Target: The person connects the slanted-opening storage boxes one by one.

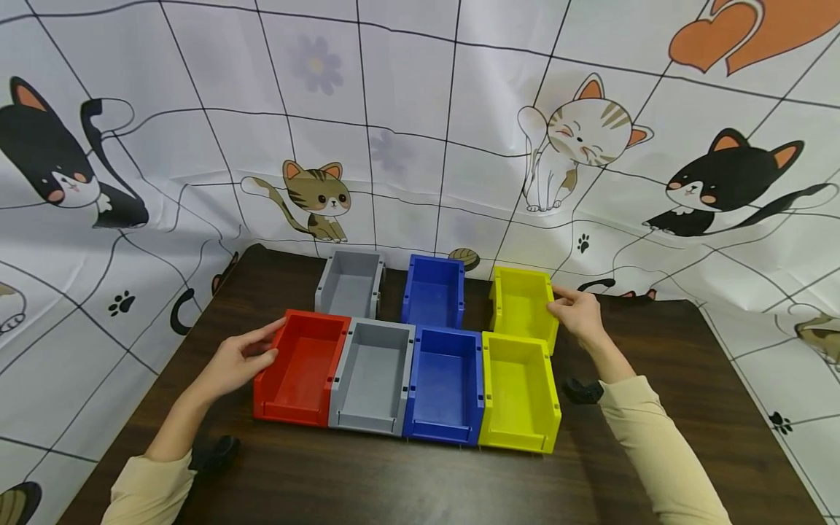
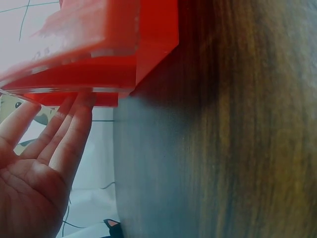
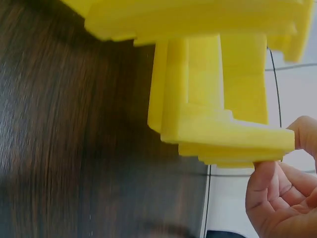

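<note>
A red bin [image 1: 307, 364] stands at the left end of the front row. My left hand [image 1: 235, 364] lies along its left wall, fingers nearly straight; in the left wrist view their tips reach the red side [image 2: 99, 79]. At the right end of the back row is a yellow bin [image 1: 523, 302]. My right hand [image 1: 579, 315] pinches the right rim of that bin; the right wrist view shows the thumb and fingers either side of the yellow wall [image 3: 233, 136]. Directly in front of it sits another yellow bin [image 1: 518, 386].
Between the red and yellow front bins stand a grey bin [image 1: 372, 375] and a blue bin [image 1: 446, 383], side by side. Another grey bin [image 1: 351, 281] and blue bin [image 1: 433, 292] are behind them. A cat-print cloth [image 1: 420, 131] hangs behind the dark wooden table [image 1: 367, 481].
</note>
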Tool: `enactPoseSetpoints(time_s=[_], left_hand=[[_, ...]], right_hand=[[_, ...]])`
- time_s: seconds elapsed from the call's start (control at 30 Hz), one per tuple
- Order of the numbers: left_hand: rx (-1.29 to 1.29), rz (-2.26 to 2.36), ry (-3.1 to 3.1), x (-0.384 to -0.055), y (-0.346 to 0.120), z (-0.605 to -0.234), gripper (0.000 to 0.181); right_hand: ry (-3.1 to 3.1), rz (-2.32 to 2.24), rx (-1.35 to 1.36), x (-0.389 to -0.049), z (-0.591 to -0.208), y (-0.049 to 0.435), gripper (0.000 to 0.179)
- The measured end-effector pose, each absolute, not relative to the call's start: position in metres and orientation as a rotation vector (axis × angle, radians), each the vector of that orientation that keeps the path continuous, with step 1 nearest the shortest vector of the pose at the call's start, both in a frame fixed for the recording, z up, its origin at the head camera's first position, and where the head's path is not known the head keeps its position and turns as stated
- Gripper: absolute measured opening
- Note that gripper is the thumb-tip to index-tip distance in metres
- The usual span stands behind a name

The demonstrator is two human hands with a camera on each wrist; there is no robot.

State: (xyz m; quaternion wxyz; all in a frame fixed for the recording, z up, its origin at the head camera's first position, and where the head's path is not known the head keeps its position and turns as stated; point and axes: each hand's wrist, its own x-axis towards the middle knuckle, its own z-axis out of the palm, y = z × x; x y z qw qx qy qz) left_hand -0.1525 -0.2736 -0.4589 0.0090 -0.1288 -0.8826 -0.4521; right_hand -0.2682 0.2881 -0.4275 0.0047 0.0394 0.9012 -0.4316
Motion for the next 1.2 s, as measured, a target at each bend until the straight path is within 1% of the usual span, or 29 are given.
enactPoseSetpoints(time_s=[0.33,0.53,0.73,0.8,0.97,1.03,1.2], left_hand=[[-0.404,-1.411,-2.752,-0.152,-0.273,-0.459,0.051],[-0.410,-1.388,-2.755,-0.152,-0.273,-0.458,0.051],[-0.388,-1.406,-2.771,-0.152,-0.272,-0.457,0.052],[-0.380,-1.414,-2.772,-0.152,-0.272,-0.457,0.052],[-0.372,-1.399,-2.776,-0.152,-0.273,-0.458,0.052],[-0.360,-1.392,-2.789,-0.152,-0.273,-0.458,0.053],[-0.352,-1.386,-2.802,-0.152,-0.273,-0.457,0.053]], right_hand=[[3.008,-1.262,0.181,-0.246,-0.421,0.324,0.048],[3.096,-1.259,0.223,-0.228,-0.409,0.346,0.048],[3.108,-1.280,0.337,-0.213,-0.394,0.368,0.048],[3.098,-1.350,0.377,-0.209,-0.395,0.379,0.048],[3.078,-1.350,0.337,-0.188,-0.382,0.393,0.047],[3.077,-1.293,0.303,-0.178,-0.373,0.391,0.048],[3.072,-1.286,0.262,-0.159,-0.367,0.391,0.047]])
